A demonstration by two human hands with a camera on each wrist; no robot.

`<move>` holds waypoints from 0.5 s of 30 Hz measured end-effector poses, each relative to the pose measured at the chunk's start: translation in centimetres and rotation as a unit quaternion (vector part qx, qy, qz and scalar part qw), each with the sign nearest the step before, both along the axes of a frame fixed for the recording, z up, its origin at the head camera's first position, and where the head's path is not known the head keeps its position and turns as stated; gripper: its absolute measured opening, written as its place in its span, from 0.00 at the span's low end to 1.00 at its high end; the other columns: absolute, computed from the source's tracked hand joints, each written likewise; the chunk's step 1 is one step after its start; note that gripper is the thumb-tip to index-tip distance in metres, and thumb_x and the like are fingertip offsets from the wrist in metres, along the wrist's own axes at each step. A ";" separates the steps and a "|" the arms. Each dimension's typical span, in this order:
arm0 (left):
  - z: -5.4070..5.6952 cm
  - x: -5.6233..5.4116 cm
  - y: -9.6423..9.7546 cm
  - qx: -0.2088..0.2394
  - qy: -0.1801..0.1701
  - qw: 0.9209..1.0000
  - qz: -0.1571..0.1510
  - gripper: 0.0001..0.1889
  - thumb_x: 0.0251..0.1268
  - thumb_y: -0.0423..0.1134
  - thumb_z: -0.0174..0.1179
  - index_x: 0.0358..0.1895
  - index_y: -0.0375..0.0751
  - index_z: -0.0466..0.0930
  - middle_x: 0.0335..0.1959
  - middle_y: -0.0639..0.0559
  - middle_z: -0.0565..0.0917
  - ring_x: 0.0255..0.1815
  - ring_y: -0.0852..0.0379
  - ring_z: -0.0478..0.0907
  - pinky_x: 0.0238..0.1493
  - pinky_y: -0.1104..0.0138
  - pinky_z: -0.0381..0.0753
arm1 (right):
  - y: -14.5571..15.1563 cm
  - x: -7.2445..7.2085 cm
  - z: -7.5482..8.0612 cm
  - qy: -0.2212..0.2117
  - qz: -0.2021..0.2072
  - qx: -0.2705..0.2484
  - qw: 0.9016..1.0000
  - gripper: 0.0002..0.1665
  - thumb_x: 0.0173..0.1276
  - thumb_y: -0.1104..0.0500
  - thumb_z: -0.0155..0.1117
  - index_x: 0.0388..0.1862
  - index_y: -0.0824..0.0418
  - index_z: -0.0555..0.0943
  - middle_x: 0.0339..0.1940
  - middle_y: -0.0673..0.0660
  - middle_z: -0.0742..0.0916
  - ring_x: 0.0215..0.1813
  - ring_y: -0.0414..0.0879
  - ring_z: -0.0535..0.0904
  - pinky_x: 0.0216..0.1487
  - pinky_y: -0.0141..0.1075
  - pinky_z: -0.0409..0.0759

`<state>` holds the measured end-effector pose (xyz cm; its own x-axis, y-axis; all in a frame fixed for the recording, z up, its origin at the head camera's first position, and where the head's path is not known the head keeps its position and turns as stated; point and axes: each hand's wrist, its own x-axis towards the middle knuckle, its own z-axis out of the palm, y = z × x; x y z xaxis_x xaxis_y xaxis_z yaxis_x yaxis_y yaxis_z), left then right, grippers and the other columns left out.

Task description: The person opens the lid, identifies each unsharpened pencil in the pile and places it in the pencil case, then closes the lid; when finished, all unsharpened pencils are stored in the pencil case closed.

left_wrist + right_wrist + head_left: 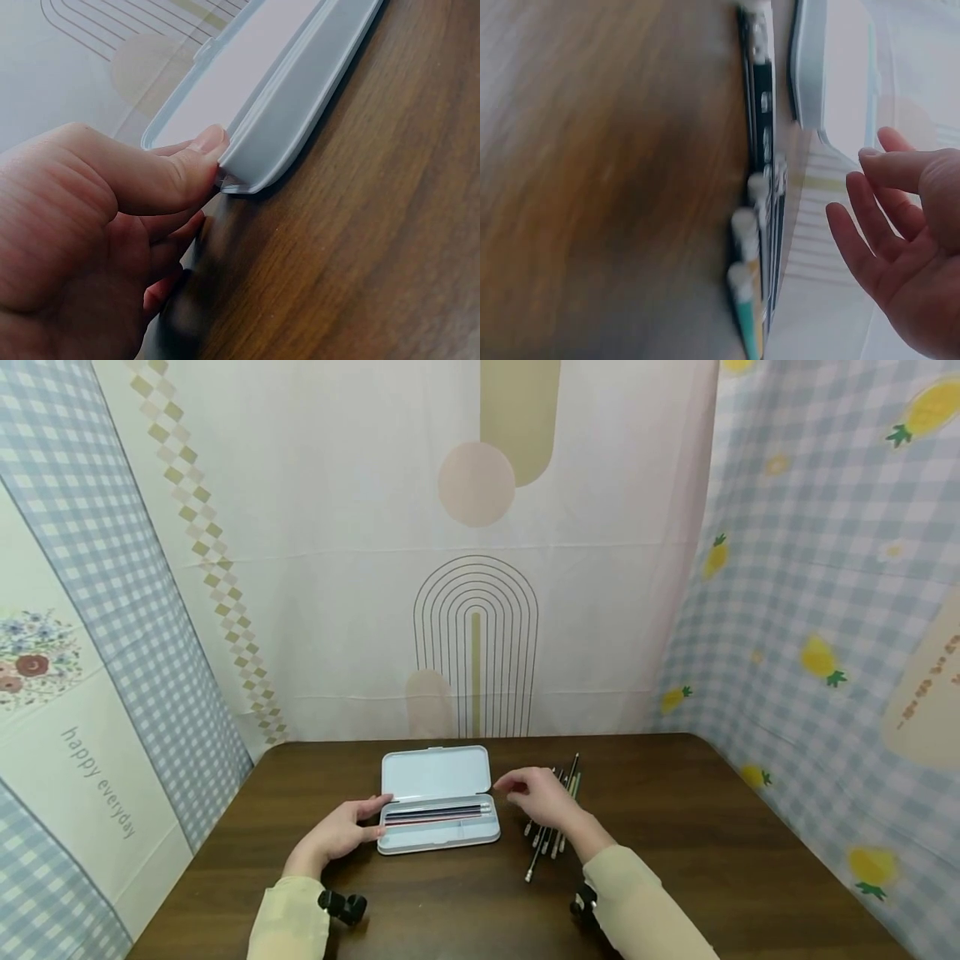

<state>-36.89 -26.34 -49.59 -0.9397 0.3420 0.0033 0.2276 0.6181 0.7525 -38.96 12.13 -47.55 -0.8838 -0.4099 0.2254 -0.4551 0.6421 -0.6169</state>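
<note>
A pale blue-white pencil case (438, 837) lies on the table, its hinged lid (435, 773) tipped back. Inside sit several pencils (437, 813), dark ones and a red one, with light ends to the right. My left hand (336, 837) grips the case's left end; the left wrist view has the thumb (206, 141) on the rim and the fingers partly hidden behind. Just right of the case, my right hand (542, 795) hovers with loosely bent fingers and holds nothing. Under and beside it is a loose pile of pencils (546, 843), mostly dark, some green or yellowish, with eraser ends toward me.
The brown wooden table (442, 910) has rounded far corners. Behind it hangs a pale patterned cloth (337, 610), and checked cloths (795, 693) close off both sides. Black wrist cameras (343, 907) sit at both cuffs.
</note>
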 end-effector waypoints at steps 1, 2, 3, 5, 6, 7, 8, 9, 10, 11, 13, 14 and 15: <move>0.0 0.0 0.0 0.000 0.001 1.000 0.000 0.33 0.71 0.38 0.70 0.77 0.35 0.74 0.76 0.28 0.71 0.80 0.26 0.61 0.77 0.33 0.57 | 0.4 0.1 0.0 -0.001 -0.002 -0.007 1.000 0.13 0.75 0.71 0.66 0.53 0.62 0.90 0.48 0.57 0.91 0.49 0.46 0.85 0.53 0.47 0.85; -0.1 0.0 -0.1 -0.001 0.002 1.000 0.000 0.33 0.71 0.38 0.70 0.77 0.35 0.74 0.76 0.28 0.71 0.80 0.26 0.61 0.77 0.33 0.58 | 0.8 0.1 -0.1 -0.003 -0.005 -0.015 1.000 0.13 0.75 0.71 0.66 0.54 0.63 0.90 0.49 0.58 0.91 0.49 0.46 0.85 0.53 0.47 0.85; -0.1 -0.1 -0.1 -0.001 0.003 1.000 0.000 0.33 0.70 0.38 0.71 0.77 0.35 0.74 0.76 0.28 0.71 0.80 0.26 0.61 0.77 0.33 0.58 | 1.2 0.2 -0.1 -0.007 -0.008 -0.024 1.000 0.13 0.75 0.71 0.66 0.54 0.63 0.90 0.50 0.59 0.91 0.50 0.47 0.84 0.54 0.47 0.84; -0.2 -0.1 -0.1 -0.001 0.006 1.000 0.000 0.33 0.70 0.38 0.71 0.76 0.35 0.74 0.75 0.29 0.72 0.80 0.26 0.61 0.77 0.34 0.58 | 2.0 0.2 -0.2 -0.010 -0.014 -0.036 0.999 0.13 0.75 0.71 0.66 0.55 0.64 0.89 0.51 0.60 0.91 0.49 0.47 0.84 0.54 0.48 0.84; -0.2 -0.1 -0.1 -0.001 0.006 1.000 0.001 0.33 0.70 0.38 0.71 0.76 0.35 0.74 0.75 0.29 0.72 0.80 0.26 0.61 0.77 0.34 0.58 | 2.3 0.3 -0.2 -0.012 -0.018 -0.042 0.999 0.14 0.75 0.71 0.66 0.55 0.64 0.89 0.52 0.61 0.91 0.50 0.47 0.84 0.54 0.48 0.84; -0.2 -0.1 -0.1 0.000 0.006 1.000 0.002 0.33 0.70 0.38 0.71 0.76 0.35 0.75 0.75 0.29 0.72 0.80 0.26 0.61 0.77 0.34 0.58 | 2.6 0.3 -0.3 -0.013 -0.022 -0.046 0.999 0.14 0.75 0.71 0.66 0.55 0.64 0.89 0.52 0.61 0.91 0.50 0.47 0.84 0.54 0.48 0.84; -0.2 -0.1 -0.1 0.000 0.006 1.000 0.002 0.33 0.70 0.38 0.71 0.76 0.35 0.75 0.75 0.29 0.72 0.80 0.26 0.61 0.77 0.33 0.58 | 2.9 0.2 -0.4 -0.014 -0.027 -0.049 0.998 0.14 0.75 0.71 0.67 0.55 0.64 0.89 0.52 0.61 0.91 0.50 0.47 0.84 0.54 0.47 0.84; -0.2 -0.1 0.0 0.000 0.005 1.000 0.003 0.33 0.70 0.38 0.71 0.76 0.36 0.75 0.75 0.29 0.72 0.80 0.26 0.61 0.77 0.33 0.58 | 3.2 0.2 -0.5 -0.014 -0.029 -0.050 0.998 0.14 0.75 0.70 0.67 0.55 0.64 0.89 0.52 0.61 0.91 0.50 0.46 0.84 0.54 0.47 0.83; -0.1 -0.1 0.0 0.000 0.003 1.000 0.003 0.33 0.71 0.38 0.71 0.77 0.36 0.75 0.76 0.29 0.72 0.80 0.26 0.61 0.77 0.33 0.58 | 3.5 0.2 -0.6 -0.012 -0.032 -0.051 0.998 0.14 0.74 0.70 0.67 0.55 0.64 0.89 0.52 0.60 0.91 0.49 0.46 0.84 0.54 0.46 0.83; -0.1 -0.1 0.0 -0.001 0.001 1.000 0.004 0.33 0.71 0.38 0.71 0.77 0.36 0.75 0.76 0.29 0.71 0.80 0.26 0.61 0.77 0.33 0.58 | 3.8 0.2 -0.7 -0.013 -0.037 -0.053 0.998 0.13 0.74 0.70 0.67 0.55 0.64 0.89 0.52 0.60 0.91 0.49 0.46 0.84 0.53 0.46 0.83; -0.1 -0.1 0.0 -0.001 -0.002 1.000 0.004 0.33 0.71 0.39 0.71 0.77 0.36 0.75 0.76 0.28 0.71 0.80 0.26 0.61 0.77 0.33 0.58 | 4.3 0.3 -0.9 -0.016 -0.044 -0.059 0.997 0.13 0.75 0.69 0.68 0.55 0.64 0.89 0.52 0.59 0.91 0.49 0.46 0.84 0.54 0.47 0.83; -0.1 -0.1 0.0 -0.001 -0.003 1.000 0.004 0.33 0.71 0.39 0.71 0.77 0.36 0.75 0.76 0.29 0.71 0.80 0.26 0.60 0.77 0.33 0.57 | 4.6 0.3 -1.0 -0.019 -0.049 -0.063 0.997 0.13 0.75 0.68 0.68 0.55 0.64 0.89 0.52 0.59 0.91 0.49 0.47 0.84 0.54 0.47 0.83; -0.2 -0.1 0.0 -0.001 -0.004 1.000 0.004 0.33 0.71 0.39 0.71 0.77 0.37 0.75 0.76 0.29 0.71 0.81 0.26 0.60 0.77 0.33 0.57 | 4.9 0.4 -1.1 -0.022 -0.054 -0.068 0.996 0.13 0.75 0.68 0.68 0.56 0.63 0.89 0.52 0.59 0.91 0.50 0.47 0.85 0.55 0.47 0.84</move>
